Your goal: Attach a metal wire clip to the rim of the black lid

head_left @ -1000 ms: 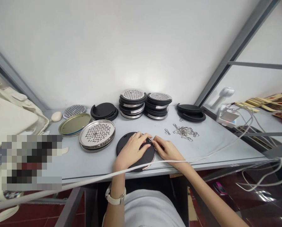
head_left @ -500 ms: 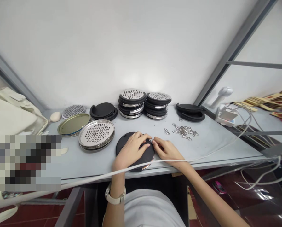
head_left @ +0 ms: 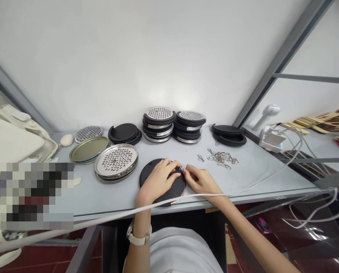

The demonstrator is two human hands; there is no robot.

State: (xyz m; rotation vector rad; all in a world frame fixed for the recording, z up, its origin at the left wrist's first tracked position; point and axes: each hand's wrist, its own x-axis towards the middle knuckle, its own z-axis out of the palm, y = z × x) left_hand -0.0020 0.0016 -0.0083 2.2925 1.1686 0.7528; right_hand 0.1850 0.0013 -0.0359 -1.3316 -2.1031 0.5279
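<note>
A round black disc (head_left: 165,192) with a shiny rim at its lower right lies near the table's front edge. My left hand (head_left: 161,178) lies over it and grips it, fingers curled toward the far right edge. At that edge, a small metal snap hook (head_left: 181,169) shows between the two hands. The thumb and forefinger of my right hand (head_left: 199,179) are pinched on the hook; the fingertips hide part of it. To the right lies a loose pile of similar snap hooks (head_left: 222,157).
Perforated metal grater plates (head_left: 116,159) and an olive-coloured lid (head_left: 89,149) lie at the left. Stacks of black rings and grater plates (head_left: 160,125) stand by the wall; more black rings (head_left: 228,135) lie at right. A white cable (head_left: 101,220) crosses before me.
My right hand has shifted very slightly at the disc's edge, with its fingertips still at the hook. A blurred shape at the far right edge is gone.
</note>
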